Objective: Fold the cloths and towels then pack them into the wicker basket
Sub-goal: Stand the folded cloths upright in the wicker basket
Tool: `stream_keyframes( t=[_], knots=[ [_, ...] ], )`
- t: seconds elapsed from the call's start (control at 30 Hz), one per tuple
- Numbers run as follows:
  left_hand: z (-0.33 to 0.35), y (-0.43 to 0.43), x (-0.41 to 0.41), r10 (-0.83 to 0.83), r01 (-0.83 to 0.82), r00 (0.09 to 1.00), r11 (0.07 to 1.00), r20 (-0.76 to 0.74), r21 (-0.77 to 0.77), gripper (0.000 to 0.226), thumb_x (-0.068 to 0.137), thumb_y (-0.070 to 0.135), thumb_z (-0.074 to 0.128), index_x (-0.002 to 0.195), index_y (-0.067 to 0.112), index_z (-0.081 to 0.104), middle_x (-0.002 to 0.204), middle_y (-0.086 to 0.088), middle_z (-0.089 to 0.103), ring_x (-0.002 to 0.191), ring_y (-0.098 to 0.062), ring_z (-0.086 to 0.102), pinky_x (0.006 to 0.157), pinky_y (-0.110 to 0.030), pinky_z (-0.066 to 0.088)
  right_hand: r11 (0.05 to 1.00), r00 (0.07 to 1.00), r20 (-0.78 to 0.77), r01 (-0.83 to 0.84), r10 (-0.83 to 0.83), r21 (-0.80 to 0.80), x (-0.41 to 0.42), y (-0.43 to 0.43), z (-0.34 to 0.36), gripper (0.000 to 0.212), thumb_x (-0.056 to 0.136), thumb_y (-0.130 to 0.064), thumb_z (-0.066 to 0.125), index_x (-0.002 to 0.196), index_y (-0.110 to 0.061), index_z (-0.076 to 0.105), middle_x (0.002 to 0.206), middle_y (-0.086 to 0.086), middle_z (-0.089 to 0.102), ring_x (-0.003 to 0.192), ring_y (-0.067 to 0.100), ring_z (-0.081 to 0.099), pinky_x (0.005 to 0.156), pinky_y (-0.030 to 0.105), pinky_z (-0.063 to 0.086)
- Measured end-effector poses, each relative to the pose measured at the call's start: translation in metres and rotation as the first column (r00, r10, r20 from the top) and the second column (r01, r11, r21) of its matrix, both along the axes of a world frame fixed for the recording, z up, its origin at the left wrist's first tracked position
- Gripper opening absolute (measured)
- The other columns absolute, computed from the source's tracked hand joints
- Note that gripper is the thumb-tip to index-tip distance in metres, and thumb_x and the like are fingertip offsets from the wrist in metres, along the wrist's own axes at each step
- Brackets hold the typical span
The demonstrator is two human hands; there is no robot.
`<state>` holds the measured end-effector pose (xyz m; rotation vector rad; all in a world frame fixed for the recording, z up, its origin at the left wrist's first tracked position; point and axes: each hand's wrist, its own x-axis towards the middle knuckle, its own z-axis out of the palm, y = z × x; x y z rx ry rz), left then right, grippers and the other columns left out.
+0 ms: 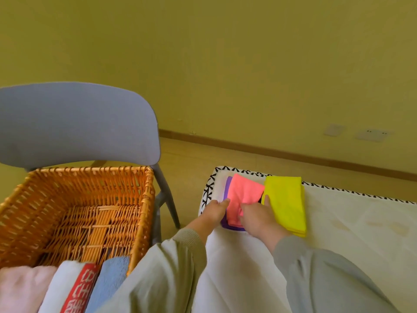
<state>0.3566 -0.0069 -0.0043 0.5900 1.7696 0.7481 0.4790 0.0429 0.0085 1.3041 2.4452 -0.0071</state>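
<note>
From the head view, your left hand (214, 211) lay with straight fingers touching the left edge of the pink cloth (244, 190), which sat folded on a purple cloth (227, 188) beside the yellow cloth (286, 204) on the white surface (349, 218). Your right hand (259, 219) rested on the pink cloth; whether it pinched it, I cannot tell. The wicker basket (144, 199) stood to the left on a chair (79, 123), with folded towels (110, 279) at its near end.

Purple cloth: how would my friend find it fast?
Find the white pad with black zigzag trim, right of the wicker basket. At its left end, the left hand and right hand reach the pink cloth. The purple cloth peeks out beneath it, the only purple thing there, left of the yellow cloth.
</note>
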Motion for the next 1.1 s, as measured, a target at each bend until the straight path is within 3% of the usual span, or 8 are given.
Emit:
stream_keyframes(
  t=[0.2, 0.33, 0.53, 0.67, 0.83, 0.93, 1.0, 1.1],
  knots=[
    [-0.023, 0.019, 0.0, 0.028, -0.028, 0.999, 1.0, 0.035, 0.002, 0.031, 0.072, 0.019, 0.068, 0.091, 0.009, 0.045, 0.082, -0.002, 0.051, 0.067, -0.012, 0.047, 0.047, -0.019, 0.035, 0.997, 0.995, 0.056, -0.082, 0.081, 0.004, -0.009, 0.01, -0.016, 0.029, 0.094, -0.02, 0.036, 0.107, -0.021, 0.062, 0.107, 0.0, 0.067, 0.114, 0.023, 0.055, 0.116, 0.049, 0.003],
    [-0.028, 0.017, 0.004, -0.043, 0.049, 0.987, 0.998, -0.154, 0.035, 0.022, 0.087, 0.025, 0.061, 0.083, 0.014, 0.043, 0.078, 0.001, 0.048, 0.066, -0.011, 0.045, 0.052, -0.022, 0.035, 0.997, 0.993, 0.084, -0.082, 0.082, -0.011, -0.009, 0.006, -0.011, 0.036, 0.094, -0.017, 0.036, 0.127, -0.021, 0.05, 0.122, 0.002, 0.061, 0.123, 0.025, 0.048, 0.117, 0.045, 0.005],
    [-0.021, -0.004, 0.02, 0.059, -0.055, 0.989, 0.998, -0.138, 0.029, 0.03, 0.084, 0.025, 0.063, 0.068, 0.016, 0.04, 0.07, 0.0, 0.046, 0.072, -0.021, 0.048, 0.062, -0.026, 0.038, 0.989, 1.0, -0.012, 0.009, -0.011, -0.149, 0.007, -0.007, -0.006, 0.057, 0.095, -0.015, 0.038, 0.15, -0.02, 0.021, 0.156, 0.0, 0.022, 0.145, 0.02, 0.013, 0.117, 0.043, 0.008],
    [-0.005, -0.023, 0.011, 0.1, -0.094, 0.986, 0.994, -0.132, 0.051, 0.03, 0.083, 0.03, 0.065, 0.067, 0.015, 0.045, 0.067, -0.001, 0.051, 0.064, -0.019, 0.05, 0.057, -0.026, 0.04, 0.941, 0.901, -0.354, 0.143, -0.252, -0.306, 0.008, -0.025, 0.0, 0.043, 0.098, -0.022, 0.039, 0.141, -0.022, 0.041, 0.147, -0.002, 0.042, 0.134, 0.018, 0.037, 0.11, 0.033, 0.028],
    [0.034, -0.053, -0.011, 0.075, -0.075, 0.997, 0.985, 0.003, 0.155, 0.029, 0.081, 0.032, 0.064, 0.099, 0.01, 0.061, 0.092, -0.008, 0.066, 0.078, -0.021, 0.063, 0.065, -0.029, 0.052, 0.699, 0.322, -0.622, 0.382, -0.714, -0.605, -0.013, -0.046, 0.031, 0.029, 0.087, -0.022, 0.064, 0.112, -0.008, 0.06, 0.111, 0.004, 0.061, 0.106, 0.023, 0.058, 0.079, 0.022, 0.039],
    [0.063, -0.076, -0.027, 0.097, -0.127, 0.986, 0.965, 0.137, 0.23, 0.016, 0.089, 0.019, 0.057, 0.103, 0.011, 0.059, 0.089, -0.008, 0.066, 0.076, -0.021, 0.064, 0.059, -0.027, 0.053, 0.293, -0.061, -0.314, 0.227, -0.947, -0.929, -0.025, -0.054, 0.052, 0.05, 0.067, -0.044, 0.079, 0.102, -0.013, 0.06, 0.106, 0.011, 0.068, 0.093, 0.03, 0.066, 0.083, 0.041, 0.054],
    [0.082, -0.089, -0.042, 0.092, -0.129, 0.985, 0.954, 0.147, 0.271, 0.011, 0.091, 0.017, 0.055, 0.1, 0.013, 0.058, 0.089, -0.008, 0.065, 0.081, -0.023, 0.065, 0.065, -0.029, 0.053, 0.015, -0.067, -0.014, -0.014, -0.998, -1.0, -0.031, -0.063, 0.071, 0.048, 0.074, -0.049, 0.074, 0.103, -0.013, 0.066, 0.103, 0.018, 0.071, 0.092, 0.033, 0.067, 0.084, 0.047, 0.054],
    [0.106, -0.113, -0.065, 0.082, -0.117, 0.989, 0.94, 0.12, 0.319, 0.015, 0.09, 0.02, 0.053, 0.103, 0.012, 0.058, 0.092, -0.008, 0.064, 0.086, -0.024, 0.063, 0.072, -0.034, 0.049, -0.022, 0.017, 0.02, -0.128, -1.0, -0.992, -0.043, -0.076, 0.094, 0.045, 0.078, -0.046, 0.071, 0.106, -0.011, 0.067, 0.105, 0.018, 0.07, 0.096, 0.033, 0.066, 0.085, 0.045, 0.052]
  ],
)
